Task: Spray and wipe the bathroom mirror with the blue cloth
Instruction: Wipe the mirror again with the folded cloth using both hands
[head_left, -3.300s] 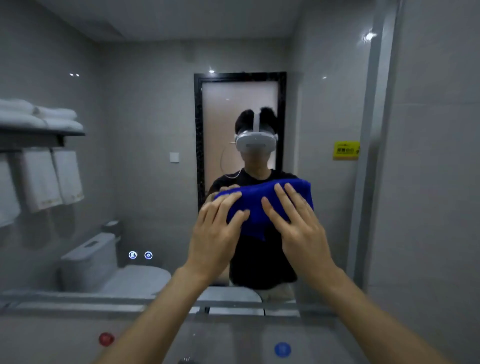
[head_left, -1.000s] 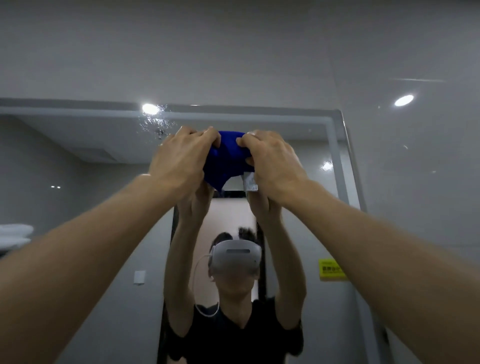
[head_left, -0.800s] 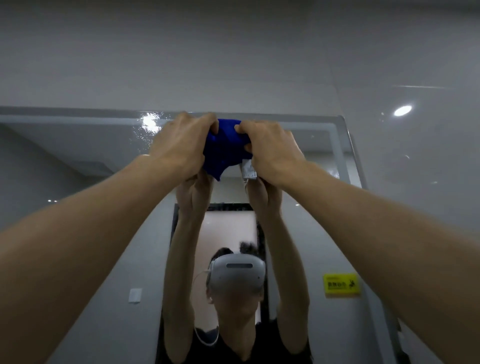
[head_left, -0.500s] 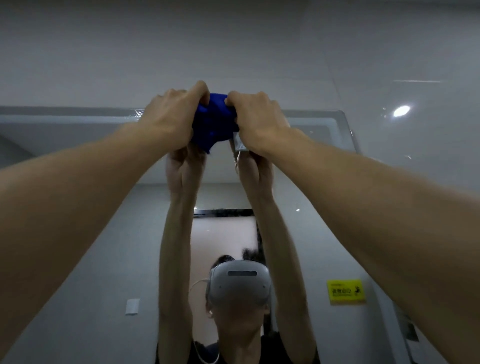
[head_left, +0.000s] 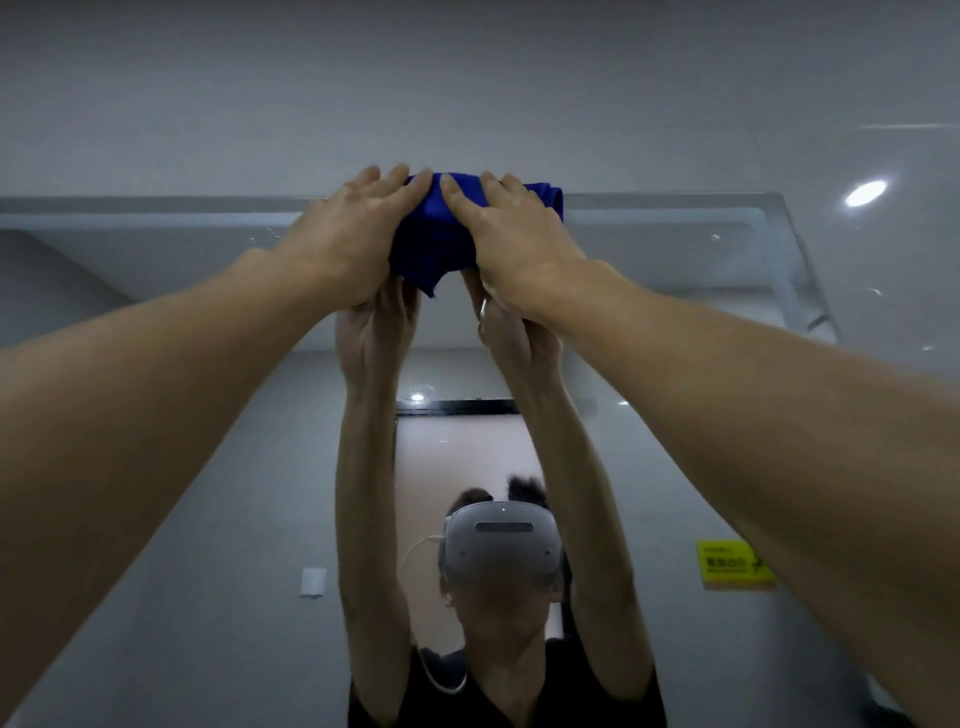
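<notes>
The blue cloth is bunched against the top edge of the bathroom mirror. My left hand lies over its left part and my right hand over its right part. Both have their fingers stretched forward, pressing the cloth onto the glass. The fingertips reach the mirror's upper rim. A corner of cloth hangs down between my wrists. My thumbs are hidden under the hands. No spray bottle is in view.
Glossy grey wall tiles rise above the mirror. The mirror's right edge runs down at the right. The glass reflects a person with raised arms, a doorway and a yellow sign. A few droplets cling near the top.
Both hands have carried the cloth from chest height up to the mirror's top edge. In the last half second the curled fingers have flattened out over the cloth.
</notes>
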